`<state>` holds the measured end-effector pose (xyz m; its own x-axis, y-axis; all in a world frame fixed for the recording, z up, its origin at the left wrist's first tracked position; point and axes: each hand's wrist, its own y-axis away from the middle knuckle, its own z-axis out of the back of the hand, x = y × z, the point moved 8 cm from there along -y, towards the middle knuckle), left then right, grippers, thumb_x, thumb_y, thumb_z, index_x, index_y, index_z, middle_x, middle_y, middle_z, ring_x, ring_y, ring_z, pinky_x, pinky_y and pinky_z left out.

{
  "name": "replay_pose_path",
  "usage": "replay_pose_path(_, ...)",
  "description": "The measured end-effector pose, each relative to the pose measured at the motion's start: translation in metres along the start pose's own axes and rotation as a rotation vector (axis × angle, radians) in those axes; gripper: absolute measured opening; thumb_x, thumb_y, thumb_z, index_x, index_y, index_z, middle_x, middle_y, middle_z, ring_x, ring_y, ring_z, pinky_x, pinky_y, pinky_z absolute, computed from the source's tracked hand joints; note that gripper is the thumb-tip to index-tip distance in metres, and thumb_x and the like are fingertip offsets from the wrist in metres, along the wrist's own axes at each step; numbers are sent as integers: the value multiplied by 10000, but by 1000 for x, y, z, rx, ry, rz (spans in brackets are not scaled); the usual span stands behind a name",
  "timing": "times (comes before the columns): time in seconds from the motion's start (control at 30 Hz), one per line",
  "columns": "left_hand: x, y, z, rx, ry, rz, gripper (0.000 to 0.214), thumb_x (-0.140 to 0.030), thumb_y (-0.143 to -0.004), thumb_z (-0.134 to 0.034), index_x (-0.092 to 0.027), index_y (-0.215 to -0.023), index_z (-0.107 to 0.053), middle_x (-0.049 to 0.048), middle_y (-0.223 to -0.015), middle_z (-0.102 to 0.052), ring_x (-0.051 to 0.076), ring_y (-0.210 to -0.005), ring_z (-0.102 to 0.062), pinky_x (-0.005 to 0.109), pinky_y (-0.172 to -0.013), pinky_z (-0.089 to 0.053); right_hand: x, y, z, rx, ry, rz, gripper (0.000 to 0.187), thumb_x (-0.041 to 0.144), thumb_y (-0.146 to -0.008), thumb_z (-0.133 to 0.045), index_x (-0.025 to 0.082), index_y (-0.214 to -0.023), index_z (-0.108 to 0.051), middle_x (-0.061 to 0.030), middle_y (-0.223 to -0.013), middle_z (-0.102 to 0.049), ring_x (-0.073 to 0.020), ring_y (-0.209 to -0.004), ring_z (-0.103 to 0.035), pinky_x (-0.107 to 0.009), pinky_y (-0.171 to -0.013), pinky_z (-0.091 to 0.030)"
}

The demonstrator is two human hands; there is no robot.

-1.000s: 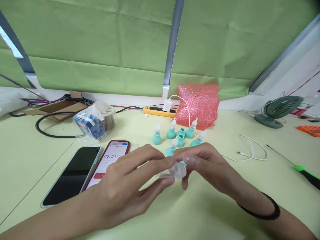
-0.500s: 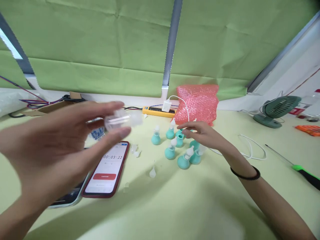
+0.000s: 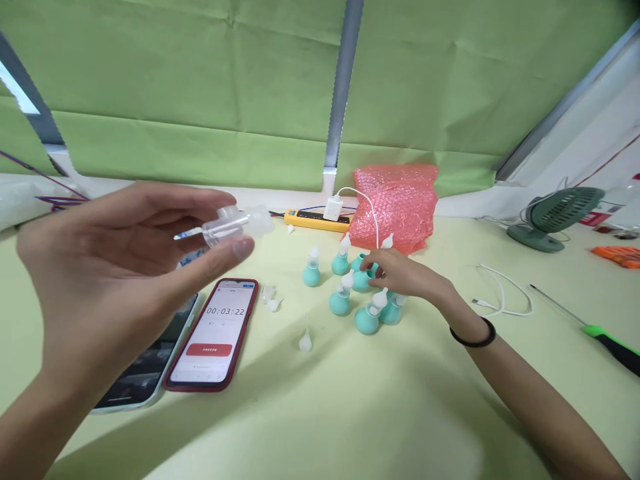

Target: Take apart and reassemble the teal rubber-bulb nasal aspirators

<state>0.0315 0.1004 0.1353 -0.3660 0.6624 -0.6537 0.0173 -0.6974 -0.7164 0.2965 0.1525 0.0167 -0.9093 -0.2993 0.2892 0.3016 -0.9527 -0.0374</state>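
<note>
My left hand (image 3: 120,260) is raised over the left side of the table, pinching a clear plastic nozzle (image 3: 225,228) with a frosted soft tip pointing right. Farther off, my right hand (image 3: 407,273) has its fingers curled at the neck of a teal squeeze bulb (image 3: 361,281) that has no nozzle on it; the fingertips are partly hidden. Around it stand several teal bulbs fitted with clear nozzles and white tips, such as the assembled aspirator (image 3: 367,319) in front. A loose white tip (image 3: 305,341) lies nearer to me.
Two phones lie at the left, one a red-cased phone (image 3: 215,333) showing a timer. Behind are a yellow power strip (image 3: 313,220) and a pink bubble-wrap bag (image 3: 395,203). To the right are a white cable (image 3: 505,310), a screwdriver (image 3: 595,333) and a small green fan (image 3: 555,217).
My right hand has lowered slightly, and its fingers have closed in at a bare teal bulb. My left hand has turned a little and still holds the clear nozzle.
</note>
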Motion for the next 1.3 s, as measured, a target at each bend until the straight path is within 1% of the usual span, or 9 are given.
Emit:
replay_pose_path(0.13,-8,0,-5,35,11,-64,267,-121,-579,-723,-157,-833,-649,-21,-795,-648,132,-691,-606,238,-659,-558,3,1,-2,1,61,3,151,84,-629,-532,157,-740,-603,-55,-729,-592,-173,-668,-535,-245,-552,-398)
replay_pose_path(0.3,-11,2,-12,88,119,-85,266,-31,-585,-697,-154,-816,-650,-46,-779,-648,73,-686,-589,130,-642,-537,11,0,13,-140,72,22,181,104,-619,-533,144,-780,-607,-67,-746,-604,-185,-677,-539,-278,-599,-412)
replay_pose_path(0.47,-10,7,-35,290,222,-84,257,-24,-597,-683,-165,-809,-646,-26,-793,-654,79,-697,-594,90,-555,-526,31,18,54,-462,-20,39,205,154,-695,-495,145,-885,-572,-64,-838,-594,-160,-671,-534,-288,-621,-450)
replay_pose_path(0.6,-3,12,-46,429,234,-53,227,-63,-632,-669,-189,-818,-635,-18,-778,-624,89,-678,-582,107,-518,-521,66,57,83,-768,-428,214,251,169,-743,-510,212,-990,-516,-33,-854,-556,-167,-768,-551,-290,-640,-482)
replay_pose_path(0.73,-2,20,-53,512,274,-16,195,-91,-648,-661,-184,-811,-608,-23,-757,-605,83,-669,-583,117,-571,-525,91,72,70,-668,-721,195,190,238,-836,-417,272,-1021,-387,-39,-935,-481,-174,-841,-555,-326,-714,-483)
replay_pose_path(0.87,-5,24,-53,453,306,52,228,-122,-620,-690,-223,-815,-628,-47,-760,-634,77,-643,-597,90,-537,-514,100,71,55,-576,-970,201,156,252,-843,-400,283,-985,-342,-21,-919,-437,-147,-705,-567,-300,-563,-495)
replay_pose_path(1.0,-4,29,-56,488,324,121,208,-161,-683,-644,-240,-874,-622,-55,-673,-634,70,-552,-588,102,-486,-507,105,61,50,-517,-789,180,206,178,-732,-553,245,-891,-441,-14,-872,-504,-143,-716,-515,-268,-560,-453)
replay_pose_path(1.17,-15,36,-59,544,267,-85,249,-141,-707,-622,-282,-911,-600,-69,-789,-633,58,-590,-564,128,-568,-502,120,60,52,-585,-389,304,106,147,-670,-582,185,-634,-490,4,-616,-478,-131,-588,-446,-276,-543,-376)
replay_pose_path(1.3,-17,47,-68,617,235,-162,262,-139,-703,-628,-267,-923,-564,-81,-722,-606,50,-596,-547,126,-607,-488,127,64,44,-567,-133,291,77,106,-674,-497,164,-630,-473,-25,-686,-457,-119,-585,-420,-237,-500,-345)
